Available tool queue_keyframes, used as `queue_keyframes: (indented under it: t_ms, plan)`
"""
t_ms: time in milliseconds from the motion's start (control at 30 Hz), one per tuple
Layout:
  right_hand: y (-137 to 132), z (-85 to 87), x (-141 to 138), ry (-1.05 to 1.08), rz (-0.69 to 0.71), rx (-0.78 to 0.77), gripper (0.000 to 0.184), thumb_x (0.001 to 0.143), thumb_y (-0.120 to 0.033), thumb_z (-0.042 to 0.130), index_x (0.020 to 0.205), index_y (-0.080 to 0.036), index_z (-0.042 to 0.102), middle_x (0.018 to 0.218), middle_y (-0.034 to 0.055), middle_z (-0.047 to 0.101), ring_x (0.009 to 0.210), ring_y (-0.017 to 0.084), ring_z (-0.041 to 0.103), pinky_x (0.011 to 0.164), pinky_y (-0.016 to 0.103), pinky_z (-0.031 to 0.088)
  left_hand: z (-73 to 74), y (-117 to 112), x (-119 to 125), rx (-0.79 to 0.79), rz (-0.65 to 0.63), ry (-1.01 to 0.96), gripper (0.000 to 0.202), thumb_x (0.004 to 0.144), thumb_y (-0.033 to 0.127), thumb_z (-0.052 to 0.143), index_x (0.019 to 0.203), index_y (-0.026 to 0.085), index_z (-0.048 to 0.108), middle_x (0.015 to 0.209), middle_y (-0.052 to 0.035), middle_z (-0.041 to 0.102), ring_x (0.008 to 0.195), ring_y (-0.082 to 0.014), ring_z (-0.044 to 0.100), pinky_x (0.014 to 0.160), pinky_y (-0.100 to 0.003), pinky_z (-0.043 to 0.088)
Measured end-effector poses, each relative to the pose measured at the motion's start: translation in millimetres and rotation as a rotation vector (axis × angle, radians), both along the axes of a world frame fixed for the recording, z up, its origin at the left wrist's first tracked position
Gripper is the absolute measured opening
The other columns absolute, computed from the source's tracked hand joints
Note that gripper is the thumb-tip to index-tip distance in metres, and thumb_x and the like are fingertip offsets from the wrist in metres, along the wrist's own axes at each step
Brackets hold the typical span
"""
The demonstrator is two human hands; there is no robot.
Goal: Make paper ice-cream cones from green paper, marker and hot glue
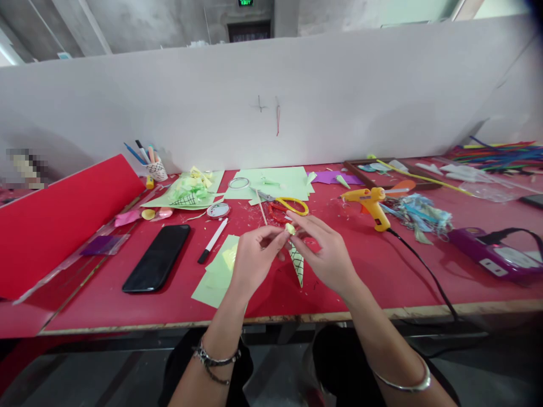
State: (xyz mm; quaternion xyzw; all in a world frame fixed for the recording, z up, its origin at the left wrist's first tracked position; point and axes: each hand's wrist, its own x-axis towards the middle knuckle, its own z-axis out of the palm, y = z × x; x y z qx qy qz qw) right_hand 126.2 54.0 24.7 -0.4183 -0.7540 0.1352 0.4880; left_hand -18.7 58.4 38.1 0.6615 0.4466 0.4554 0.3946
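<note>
Between the fingertips of both hands is a small crumpled piece of pale yellow paper [290, 229]. My left hand [259, 251] pinches it from the left, and my right hand [324, 249] grips it from the right. Below them a light green paper cone [297, 264] with dark crossed lines points toward me; its upper end is hidden by the fingers. Just beyond the hands lie scissors [292, 205] with yellow and red handles and a thin wooden stick [261, 207]. Green paper sheets [212, 285] rest beside my left wrist.
A black phone [156, 258] and a marker [212, 241] lie to the left, near a red board [63, 220]. On the right are a yellow glue gun [371, 206] with its cord, a yarn bundle [424, 215] and a purple device [496, 254]. A white partition [190, 107] stands behind.
</note>
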Motion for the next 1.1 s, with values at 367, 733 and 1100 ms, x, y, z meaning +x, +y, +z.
queue_keyframes:
  t_ms: [367, 733, 1100]
  plan:
    - [-0.8, 0.7, 4.4, 0.018, 0.038, 0.068, 0.021, 0.082, -0.017, 0.049, 0.096, -0.023, 0.063, 0.087, 0.002, 0.062, 0.082, 0.013, 0.058, 0.074, 0.026, 0.048, 0.0, 2.7, -0.4, -0.128, -0.138, -0.063, 0.021, 0.078, 0.028, 0.051, 0.084, 0.016, 0.068, 0.056, 0.0012, 0.059, 0.051, -0.0091, 0.051, 0.054, -0.02, 0.04]
    - [-2.7, 1.3, -0.3, 0.003, -0.089, 0.183, 0.023, 0.082, -0.015, 0.047, 0.098, -0.022, 0.062, 0.091, 0.0022, 0.065, 0.086, 0.012, 0.059, 0.078, 0.025, 0.047, -5.5, 7.2, -2.4, -0.134, -0.035, -0.214, 0.02, 0.069, 0.035, 0.061, 0.067, 0.015, 0.061, 0.057, 0.0017, 0.055, 0.05, -0.0062, 0.044, 0.047, -0.018, 0.036]
    - [-6.3, -2.7, -5.6, 0.053, -0.104, 0.082, 0.014, 0.081, -0.022, 0.05, 0.086, -0.022, 0.063, 0.081, 0.0002, 0.068, 0.07, 0.012, 0.064, 0.064, 0.022, 0.05, -6.2, 6.6, 0.7, -0.141, -0.093, -0.229, 0.025, 0.072, 0.033, 0.059, 0.091, 0.017, 0.062, 0.071, -0.0005, 0.06, 0.059, -0.0081, 0.048, 0.054, -0.019, 0.038]
